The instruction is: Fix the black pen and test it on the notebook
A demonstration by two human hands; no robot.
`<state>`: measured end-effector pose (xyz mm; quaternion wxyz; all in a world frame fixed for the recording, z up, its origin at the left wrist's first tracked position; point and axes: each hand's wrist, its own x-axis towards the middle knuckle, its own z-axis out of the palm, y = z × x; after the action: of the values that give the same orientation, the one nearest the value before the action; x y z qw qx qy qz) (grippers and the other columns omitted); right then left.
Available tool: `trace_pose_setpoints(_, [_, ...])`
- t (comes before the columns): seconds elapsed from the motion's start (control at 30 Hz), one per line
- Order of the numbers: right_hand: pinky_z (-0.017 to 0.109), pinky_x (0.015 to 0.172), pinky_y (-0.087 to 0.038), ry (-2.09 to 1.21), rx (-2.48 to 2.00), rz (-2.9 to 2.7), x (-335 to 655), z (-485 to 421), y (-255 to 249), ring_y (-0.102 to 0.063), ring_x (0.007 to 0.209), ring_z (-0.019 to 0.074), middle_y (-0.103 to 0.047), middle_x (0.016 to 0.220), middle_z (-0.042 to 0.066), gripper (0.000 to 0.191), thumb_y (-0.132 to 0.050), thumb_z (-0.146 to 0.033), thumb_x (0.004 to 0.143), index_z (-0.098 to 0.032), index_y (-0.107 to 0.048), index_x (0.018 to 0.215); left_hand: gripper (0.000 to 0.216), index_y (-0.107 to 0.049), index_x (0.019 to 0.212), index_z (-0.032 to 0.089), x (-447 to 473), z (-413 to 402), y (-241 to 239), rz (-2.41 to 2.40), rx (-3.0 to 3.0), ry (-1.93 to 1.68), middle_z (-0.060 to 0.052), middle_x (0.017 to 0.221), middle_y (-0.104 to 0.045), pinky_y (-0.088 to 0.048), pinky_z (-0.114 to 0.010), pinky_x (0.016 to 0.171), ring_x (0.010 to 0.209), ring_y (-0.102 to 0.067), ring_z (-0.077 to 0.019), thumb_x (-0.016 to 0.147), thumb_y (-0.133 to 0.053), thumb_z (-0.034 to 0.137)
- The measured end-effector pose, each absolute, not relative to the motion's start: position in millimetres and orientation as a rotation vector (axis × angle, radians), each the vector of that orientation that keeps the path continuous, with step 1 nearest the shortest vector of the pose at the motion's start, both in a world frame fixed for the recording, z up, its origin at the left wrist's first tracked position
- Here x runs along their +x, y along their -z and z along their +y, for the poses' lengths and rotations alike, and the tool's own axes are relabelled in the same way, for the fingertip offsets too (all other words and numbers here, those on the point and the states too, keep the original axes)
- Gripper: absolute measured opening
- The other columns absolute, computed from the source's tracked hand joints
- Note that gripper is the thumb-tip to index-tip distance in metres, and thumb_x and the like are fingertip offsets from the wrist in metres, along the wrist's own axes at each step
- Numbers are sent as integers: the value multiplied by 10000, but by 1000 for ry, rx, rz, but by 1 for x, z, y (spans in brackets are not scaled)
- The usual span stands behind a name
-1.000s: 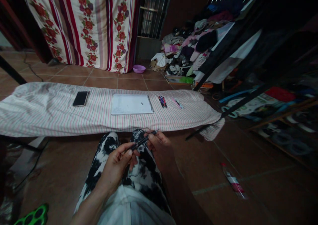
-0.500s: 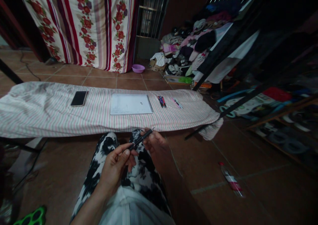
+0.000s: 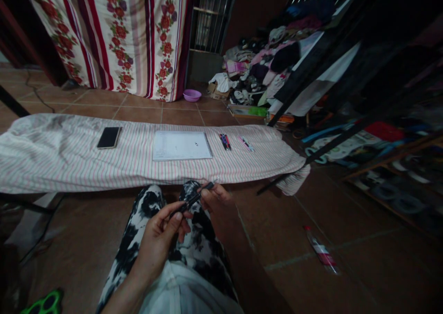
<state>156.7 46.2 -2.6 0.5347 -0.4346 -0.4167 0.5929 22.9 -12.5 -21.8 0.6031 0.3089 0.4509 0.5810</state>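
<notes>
A dark pen (image 3: 192, 200) is held slantwise above my knees, between both hands. My left hand (image 3: 159, 228) pinches its lower end between thumb and fingers. Near its upper end, my right hand (image 3: 217, 204) grips it with thumb and fingertips; a thin, pale tip sticks out beyond them. Just ahead, on the striped cloth (image 3: 131, 166), lies an open spiral notebook (image 3: 180, 147) with a tiny object (image 3: 196, 144) on its page, too small to name. Several pens (image 3: 225, 142) lie right of it, and beside them a pink and white pen-like item (image 3: 247, 143).
A phone (image 3: 109, 137) lies on the cloth at the left. A plastic bottle (image 3: 323, 254) is on the floor to the right. Farther back are a purple basin (image 3: 192, 95), a floral curtain (image 3: 119, 41) and a heap of clothes (image 3: 263, 62).
The upper end of the pen has shifted slightly right, and a paler tip now shows past my right fingers. My left hand stays almost in place.
</notes>
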Motion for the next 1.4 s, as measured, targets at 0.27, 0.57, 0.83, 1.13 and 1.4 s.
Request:
trace_pose_setpoints(0.27, [226,491,-308,-1416,-1011,-956,153,45,10,-392,488,89,-466,516,-64,212,-673,-385,716,-201,-570,705,332,-653,1015,153,22,-13,21,1029,739,-1337,-39,713,-673,-391,-222,462,457,-507,-87,747,-671,348])
trace_pose_setpoints(0.57, [227,516,-377,-1557,-923,-858,156,42,2,-490,588,91,-672,884,46,274,-700,-338,697,-195,-684,929,284,-658,950,135,23,-12,15,957,572,-1330,-27,691,-665,-353,-197,417,405,-473,-53,737,-687,321])
trace_pose_setpoints(0.83, [225,494,-358,-1470,-990,-858,154,45,6,-479,542,91,-658,769,21,222,-716,-337,647,-177,-653,788,298,-657,971,153,23,-13,18,987,597,-1344,-21,708,-675,-362,-196,432,408,-475,-46,727,-697,319])
trace_pose_setpoints(1.13, [239,474,-327,-1405,-994,-982,152,47,18,-398,475,95,-486,522,-49,217,-659,-408,713,-206,-582,697,305,-655,979,147,23,-14,20,990,612,-1344,-21,685,-664,-362,-201,427,407,-479,-52,734,-689,326])
trace_pose_setpoints(1.4, [214,483,-343,-1557,-899,-893,158,43,10,-513,631,105,-661,941,63,293,-680,-331,726,-192,-677,984,279,-668,933,137,20,-13,17,976,540,-1332,-14,667,-651,-334,-178,399,402,-469,-44,723,-704,316])
